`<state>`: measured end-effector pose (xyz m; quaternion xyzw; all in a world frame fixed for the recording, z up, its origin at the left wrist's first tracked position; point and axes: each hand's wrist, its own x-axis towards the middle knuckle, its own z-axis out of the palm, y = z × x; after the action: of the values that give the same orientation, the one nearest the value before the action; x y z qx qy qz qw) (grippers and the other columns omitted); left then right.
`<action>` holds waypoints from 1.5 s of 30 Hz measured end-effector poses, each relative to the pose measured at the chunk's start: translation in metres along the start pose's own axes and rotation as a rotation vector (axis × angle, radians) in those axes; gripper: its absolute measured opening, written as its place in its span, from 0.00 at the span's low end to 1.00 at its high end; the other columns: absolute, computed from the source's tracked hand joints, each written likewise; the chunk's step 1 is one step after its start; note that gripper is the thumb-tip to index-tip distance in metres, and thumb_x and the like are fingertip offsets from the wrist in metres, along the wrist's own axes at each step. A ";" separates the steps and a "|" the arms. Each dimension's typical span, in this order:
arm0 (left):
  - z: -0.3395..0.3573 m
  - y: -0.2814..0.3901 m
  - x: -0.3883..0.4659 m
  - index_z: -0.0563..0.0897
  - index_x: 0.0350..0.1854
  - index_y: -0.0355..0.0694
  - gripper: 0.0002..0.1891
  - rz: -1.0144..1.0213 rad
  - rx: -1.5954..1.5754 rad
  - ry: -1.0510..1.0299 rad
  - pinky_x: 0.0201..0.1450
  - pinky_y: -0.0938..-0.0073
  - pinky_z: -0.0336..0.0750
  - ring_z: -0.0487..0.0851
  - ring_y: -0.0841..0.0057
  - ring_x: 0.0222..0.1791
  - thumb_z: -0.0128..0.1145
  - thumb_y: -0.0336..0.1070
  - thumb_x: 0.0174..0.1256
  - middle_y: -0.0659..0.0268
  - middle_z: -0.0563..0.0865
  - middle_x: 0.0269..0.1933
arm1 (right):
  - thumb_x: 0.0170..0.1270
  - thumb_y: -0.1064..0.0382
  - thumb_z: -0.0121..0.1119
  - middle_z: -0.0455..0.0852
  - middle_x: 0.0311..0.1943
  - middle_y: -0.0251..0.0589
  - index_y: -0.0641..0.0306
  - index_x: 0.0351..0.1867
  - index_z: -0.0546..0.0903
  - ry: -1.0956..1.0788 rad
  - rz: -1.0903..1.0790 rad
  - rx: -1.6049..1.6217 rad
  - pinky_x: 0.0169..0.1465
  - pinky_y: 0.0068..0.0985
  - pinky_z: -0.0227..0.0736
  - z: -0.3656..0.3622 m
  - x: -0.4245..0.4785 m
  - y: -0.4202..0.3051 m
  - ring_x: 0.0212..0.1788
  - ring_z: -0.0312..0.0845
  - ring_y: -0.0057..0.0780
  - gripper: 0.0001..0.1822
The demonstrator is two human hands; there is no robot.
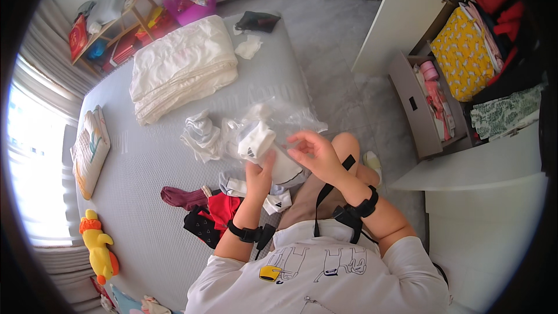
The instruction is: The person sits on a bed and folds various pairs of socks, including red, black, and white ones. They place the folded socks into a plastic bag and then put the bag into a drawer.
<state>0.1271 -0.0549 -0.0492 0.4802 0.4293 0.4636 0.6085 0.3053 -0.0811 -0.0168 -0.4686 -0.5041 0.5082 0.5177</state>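
My left hand [260, 174] grips a white sock [257, 139] with a dark logo, its thumb against the fabric. To its right, my right hand [317, 157] is raised, with curled fingers apart and nothing visible between them. A clear plastic bag [283, 111] lies crumpled just beyond the hands. Left of the bag is a heap of white and grey socks [201, 135]. Nearer my left forearm lie a maroon sock [183, 198], a red fabric piece [224, 207], a black patterned sock [202, 229] and another white logo sock [278, 202].
A folded white quilt [183, 67] rests on the grey bed [144, 157]. A yellow plush duck [96, 242] and a folded blanket [89, 152] lie along the window side. On the right, a filled drawer [414, 104] juts from the wardrobe beside its door [388, 17].
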 end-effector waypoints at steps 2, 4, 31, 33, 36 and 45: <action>-0.001 -0.011 -0.002 0.76 0.58 0.32 0.17 0.097 0.099 -0.088 0.54 0.74 0.73 0.80 0.75 0.52 0.56 0.27 0.68 0.61 0.84 0.51 | 0.63 0.69 0.64 0.80 0.51 0.38 0.67 0.54 0.76 0.062 -0.045 -0.017 0.45 0.20 0.76 0.012 -0.002 -0.007 0.43 0.79 0.20 0.19; 0.008 -0.004 -0.006 0.75 0.59 0.33 0.19 0.184 0.199 -0.138 0.56 0.72 0.73 0.80 0.74 0.53 0.56 0.25 0.66 0.61 0.84 0.52 | 0.62 0.69 0.66 0.80 0.50 0.39 0.68 0.55 0.75 0.135 -0.082 -0.185 0.42 0.20 0.77 0.019 0.000 -0.017 0.41 0.80 0.20 0.21; -0.015 -0.002 -0.001 0.76 0.49 0.40 0.14 -0.377 -0.441 -0.425 0.25 0.79 0.74 0.81 0.78 0.28 0.47 0.45 0.76 0.63 0.83 0.34 | 0.69 0.61 0.60 0.85 0.41 0.33 0.66 0.52 0.79 -0.084 0.233 0.466 0.48 0.21 0.77 -0.006 0.003 -0.016 0.41 0.80 0.19 0.15; -0.013 -0.004 -0.002 0.75 0.51 0.39 0.12 -0.322 -0.332 -0.498 0.29 0.78 0.75 0.81 0.78 0.31 0.46 0.42 0.76 0.64 0.82 0.36 | 0.68 0.62 0.61 0.84 0.41 0.33 0.66 0.49 0.79 -0.115 0.131 0.355 0.48 0.20 0.76 -0.002 0.001 -0.010 0.43 0.80 0.19 0.13; 0.009 -0.013 -0.013 0.72 0.59 0.36 0.15 -0.070 -0.040 -0.133 0.44 0.77 0.77 0.82 0.77 0.39 0.44 0.37 0.76 0.65 0.83 0.43 | 0.67 0.66 0.62 0.83 0.40 0.32 0.66 0.46 0.78 -0.040 0.094 0.295 0.49 0.20 0.76 0.001 -0.003 -0.009 0.44 0.80 0.19 0.10; 0.017 0.003 -0.016 0.74 0.61 0.31 0.19 0.102 0.076 0.016 0.57 0.74 0.72 0.79 0.78 0.55 0.54 0.26 0.68 0.62 0.82 0.55 | 0.64 0.73 0.59 0.78 0.50 0.36 0.67 0.57 0.71 -0.027 -0.003 0.369 0.54 0.23 0.74 0.013 -0.008 -0.012 0.53 0.75 0.22 0.20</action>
<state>0.1394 -0.0736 -0.0419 0.5205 0.4264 0.4812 0.5619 0.2933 -0.0903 -0.0043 -0.3580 -0.4099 0.5977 0.5887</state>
